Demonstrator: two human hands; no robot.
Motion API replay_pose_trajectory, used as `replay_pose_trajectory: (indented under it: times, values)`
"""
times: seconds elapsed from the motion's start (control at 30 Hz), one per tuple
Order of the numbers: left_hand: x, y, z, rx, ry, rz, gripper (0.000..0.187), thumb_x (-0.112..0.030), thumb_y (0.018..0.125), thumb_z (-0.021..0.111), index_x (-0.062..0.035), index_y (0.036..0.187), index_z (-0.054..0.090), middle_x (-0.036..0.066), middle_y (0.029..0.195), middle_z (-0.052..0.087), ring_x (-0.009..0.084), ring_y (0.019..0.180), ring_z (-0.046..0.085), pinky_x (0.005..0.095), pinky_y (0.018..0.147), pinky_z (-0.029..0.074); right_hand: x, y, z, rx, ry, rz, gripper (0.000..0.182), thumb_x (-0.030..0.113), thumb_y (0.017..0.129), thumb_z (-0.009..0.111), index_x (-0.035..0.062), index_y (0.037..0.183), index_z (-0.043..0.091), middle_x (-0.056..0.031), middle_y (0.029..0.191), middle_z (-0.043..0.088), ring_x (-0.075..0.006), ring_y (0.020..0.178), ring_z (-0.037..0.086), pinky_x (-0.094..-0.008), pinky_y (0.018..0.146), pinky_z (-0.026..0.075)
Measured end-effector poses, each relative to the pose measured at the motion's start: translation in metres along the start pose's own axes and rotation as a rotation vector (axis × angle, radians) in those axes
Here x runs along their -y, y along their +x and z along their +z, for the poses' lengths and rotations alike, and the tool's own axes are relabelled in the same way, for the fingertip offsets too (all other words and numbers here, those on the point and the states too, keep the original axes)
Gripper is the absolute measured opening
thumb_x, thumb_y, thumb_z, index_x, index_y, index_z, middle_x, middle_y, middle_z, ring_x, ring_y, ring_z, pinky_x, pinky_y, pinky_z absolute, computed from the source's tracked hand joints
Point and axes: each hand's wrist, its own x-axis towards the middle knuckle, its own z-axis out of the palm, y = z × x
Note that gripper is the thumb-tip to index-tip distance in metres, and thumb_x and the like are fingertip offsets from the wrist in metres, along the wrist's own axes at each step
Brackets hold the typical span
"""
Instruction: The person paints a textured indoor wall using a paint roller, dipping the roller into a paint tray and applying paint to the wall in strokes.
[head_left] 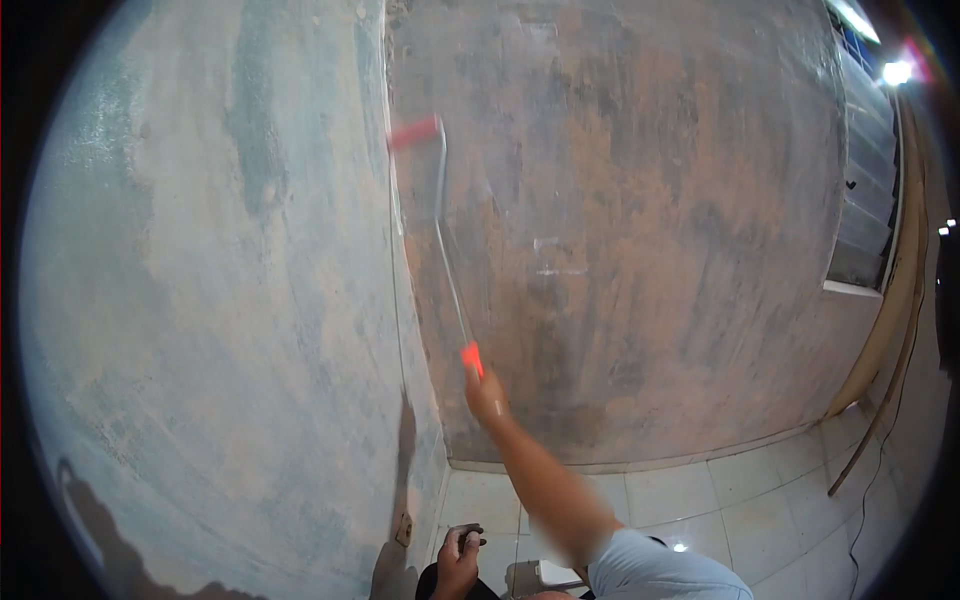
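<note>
My right hand [487, 395] is wrapped round the orange handle of a paint roller [450, 255], with the arm stretched forward. The roller's long metal rod runs up to a reddish sleeve, which is at the left edge of the patchy brown-grey wall [640, 250], close to the corner. Low in the view, my left hand [459, 565] is closed, fingers curled. Something dark shows at its fingertips, too small to make out. The pale, blue-grey side wall [290, 300] stands to the left.
White floor tiles [670, 495] lie below. A wall socket [404, 529] sits low on the left wall. A white object [558, 574] is partly hidden by my arm. At right are a louvred window [865, 180], a bright lamp [897, 73], a leaning wooden pole [870, 440] and a cable [857, 545].
</note>
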Motion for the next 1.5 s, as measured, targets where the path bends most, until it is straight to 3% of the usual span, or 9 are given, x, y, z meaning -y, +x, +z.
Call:
replay_pose_trajectory:
  times: [0.13, 0.3, 0.43, 0.67, 0.9, 1.0, 1.23, 1.37, 1.5]
  values:
    - [0.015, -0.001, -0.006, 0.008, -0.018, -0.053, 0.032, -0.032, 0.097, 0.051, -0.0078, 0.117, 0.055, 0.006, 0.094, 0.064, 0.0174, 0.087, 0.060, 0.0332, 0.077, 0.046, -0.180, -0.172, 0.020, 0.156, -0.227, 0.298, 0.053, 0.048, 0.094, 0.041, -0.0019, 0.104, 0.055, -0.0321, 0.095, 0.062, -0.0483, 0.097, 0.058, -0.0517, 0.081, 0.047]
    - [-0.001, -0.002, -0.013, 0.075, -0.048, -0.119, 0.031, -0.028, 0.098, 0.048, -0.0061, 0.120, 0.053, 0.008, 0.112, 0.060, 0.0170, 0.099, 0.057, 0.0331, 0.085, 0.043, -0.109, -0.116, 0.039, 0.006, -0.005, 0.109, 0.046, 0.044, 0.095, 0.043, -0.0007, 0.101, 0.055, -0.0309, 0.091, 0.062, -0.0477, 0.090, 0.059, -0.0503, 0.075, 0.047]
    - [-0.010, 0.009, -0.005, -0.017, -0.112, -0.076, 0.020, -0.016, 0.096, 0.051, 0.0020, 0.106, 0.053, 0.007, 0.094, 0.059, 0.0118, 0.082, 0.058, 0.0254, 0.076, 0.046, -0.060, -0.053, 0.059, 0.029, -0.012, 0.061, 0.046, 0.042, 0.095, 0.043, -0.0013, 0.102, 0.055, -0.0296, 0.094, 0.062, -0.0482, 0.092, 0.058, -0.0509, 0.075, 0.046]
    - [0.036, 0.016, -0.006, 0.000, -0.143, -0.036, 0.018, -0.013, 0.096, 0.050, 0.0022, 0.106, 0.053, 0.007, 0.095, 0.060, 0.0121, 0.084, 0.059, 0.0254, 0.079, 0.046, -0.221, -0.207, 0.073, 0.174, -0.082, 0.372, 0.046, 0.041, 0.096, 0.043, -0.0031, 0.103, 0.053, -0.0323, 0.088, 0.061, -0.0490, 0.089, 0.059, -0.0511, 0.075, 0.047]
    - [0.039, 0.016, -0.007, -0.089, -0.073, -0.076, 0.021, -0.018, 0.097, 0.049, -0.0009, 0.110, 0.054, 0.006, 0.096, 0.060, 0.0132, 0.085, 0.060, 0.0264, 0.075, 0.046, -0.103, -0.089, 0.074, -0.003, 0.109, -0.016, 0.041, 0.038, 0.096, 0.043, -0.0005, 0.101, 0.055, -0.0291, 0.088, 0.062, -0.0495, 0.087, 0.058, -0.0497, 0.073, 0.047]
    - [0.045, 0.031, 0.000, -0.093, -0.058, -0.064, 0.018, -0.013, 0.096, 0.051, -0.0005, 0.108, 0.054, 0.005, 0.095, 0.060, 0.0113, 0.085, 0.057, 0.0256, 0.076, 0.045, -0.108, -0.069, 0.073, 0.057, 0.051, 0.086, 0.040, 0.037, 0.096, 0.043, -0.0011, 0.100, 0.055, -0.0301, 0.090, 0.062, -0.0491, 0.090, 0.058, -0.0501, 0.075, 0.046]
    - [0.118, 0.073, 0.021, -0.113, 0.304, 0.002, 0.024, -0.018, 0.091, 0.058, 0.0000, 0.107, 0.055, 0.014, 0.102, 0.061, 0.0232, 0.093, 0.060, 0.0327, 0.082, 0.047, -0.271, -0.253, 0.039, 0.180, -0.183, 0.430, 0.049, 0.046, 0.095, 0.042, -0.0003, 0.105, 0.053, -0.0300, 0.085, 0.063, -0.0500, 0.085, 0.059, -0.0535, 0.072, 0.047]
    - [0.045, 0.106, 0.034, -0.083, 0.248, -0.166, 0.041, -0.036, 0.095, 0.051, 0.0032, 0.108, 0.056, 0.019, 0.107, 0.062, 0.0261, 0.103, 0.058, 0.0362, 0.089, 0.044, -0.192, -0.170, 0.041, 0.118, -0.092, 0.278, 0.048, 0.048, 0.094, 0.045, 0.0006, 0.094, 0.054, -0.0293, 0.081, 0.062, -0.0484, 0.080, 0.060, -0.0506, 0.066, 0.047]
    - [0.006, 0.178, 0.052, -0.172, -0.012, 0.304, 0.042, -0.036, 0.099, 0.044, 0.0030, 0.107, 0.057, 0.015, 0.099, 0.063, 0.0236, 0.095, 0.059, 0.0354, 0.086, 0.044, -0.109, -0.079, 0.031, 0.076, 0.053, 0.047, 0.042, 0.043, 0.095, 0.045, 0.0016, 0.099, 0.051, -0.0284, 0.086, 0.063, -0.0483, 0.084, 0.060, -0.0513, 0.069, 0.046]
